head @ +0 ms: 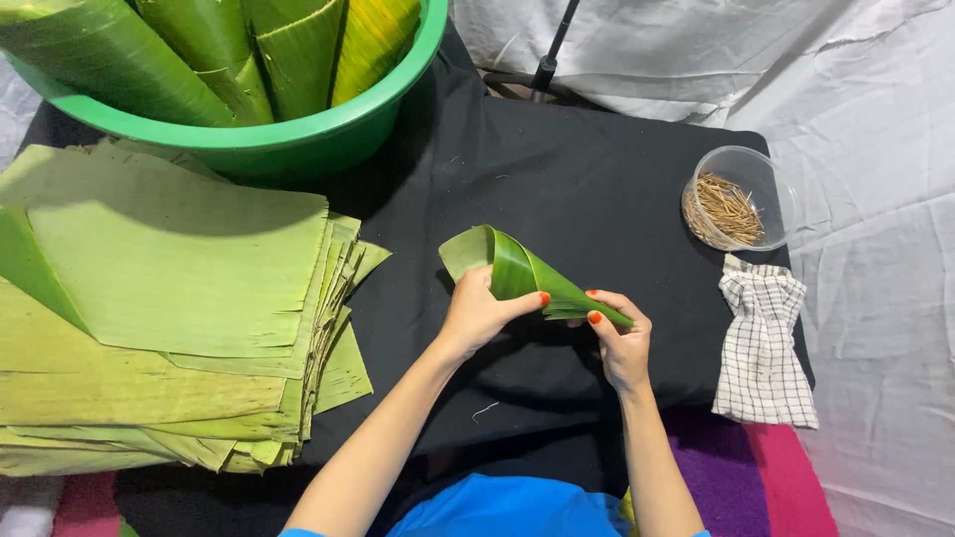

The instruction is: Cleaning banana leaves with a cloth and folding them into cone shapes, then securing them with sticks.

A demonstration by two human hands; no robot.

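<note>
**Both hands holding a rolled banana-leaf cone, centre frame**

Left hand (pixel 480 313) is gripping the banana-leaf cone (pixel 522 273) around its middle, fingers wrapped underneath and thumb lying across the top, closed on the leaf. Right hand (pixel 619 338) is pinching the narrow tip of the same cone at centre right, thumb and fingertips closed on it. Cone is lying roughly level, wide open mouth pointing toward upper left, tip pointing lower right. It is hovering just above the black cloth (pixel 557 189) covering the table, not resting on it as far as I can tell.

Surroundings:
- Stack of flat banana-leaf sheets (pixel 169 308) is sitting at left of frame, edges fanning out toward the centre, well apart from the hands.
- Green plastic basin (pixel 298 139) is sitting at upper left, touching or overlapping the back of the stack, holding several rolled banana leaves (pixel 229 50) standing upright.
- Clear plastic bowl (pixel 771 179) at upper right is holding a heap of thin wooden picks (pixel 726 211).
- Checked white cloth (pixel 761 348) is lying just below the bowl, at the right edge of the black cloth.
- Wrinkled white sheet (pixel 875 249) is covering the right side and top of frame.
- Blue garment (pixel 507 507) is showing at bottom centre between the forearms.
</note>
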